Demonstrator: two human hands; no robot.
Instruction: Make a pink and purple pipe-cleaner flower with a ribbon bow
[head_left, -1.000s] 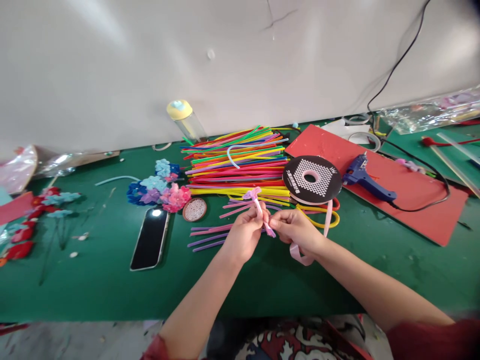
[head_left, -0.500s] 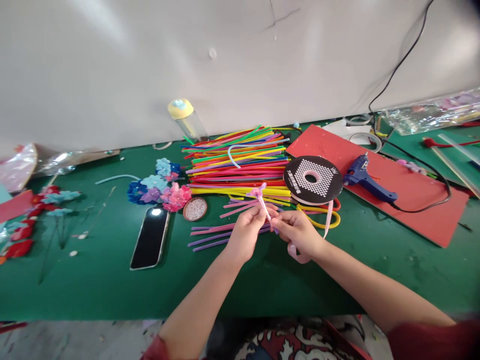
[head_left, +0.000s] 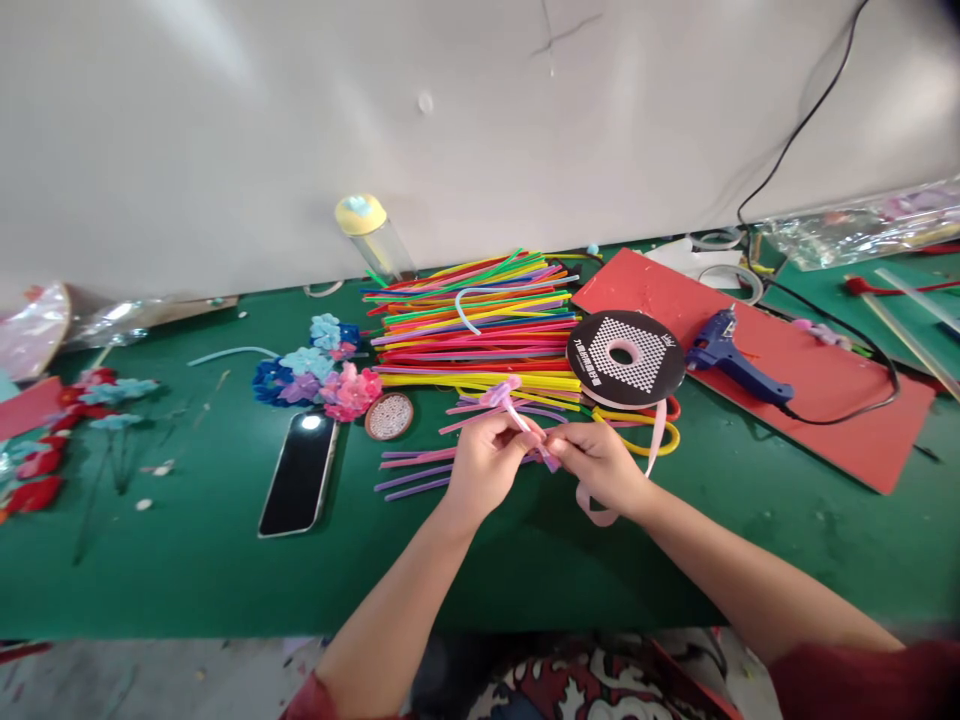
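Note:
Between thumb and fingers, my left hand (head_left: 487,465) pinches the stem of a small pipe-cleaner flower (head_left: 501,392). Its pink and purple head points up and away from me, above a pale stem with purple at the lower end. My right hand (head_left: 604,462) is closed close by, its fingertips pinched at the lower stem. A pink satin ribbon (head_left: 598,510) loops out below that hand and runs to a black-faced spool (head_left: 626,360). The ribbon's end is hidden by the fingers. Loose purple and pink pipe cleaners (head_left: 416,475) lie beneath my left hand.
Behind my hands lies a pile of coloured pipe cleaners (head_left: 472,335). A phone (head_left: 298,475), a bead dish (head_left: 389,416) and fuzzy flowers (head_left: 315,370) sit left. On a red board (head_left: 847,420) at right rests a corded blue glue gun (head_left: 739,370). A yellow-lidded bottle (head_left: 375,240) stands behind.
The flower has tilted left and sunk slightly toward my left hand. My right fingertips have shifted a little against the lower stem, where more purple shows.

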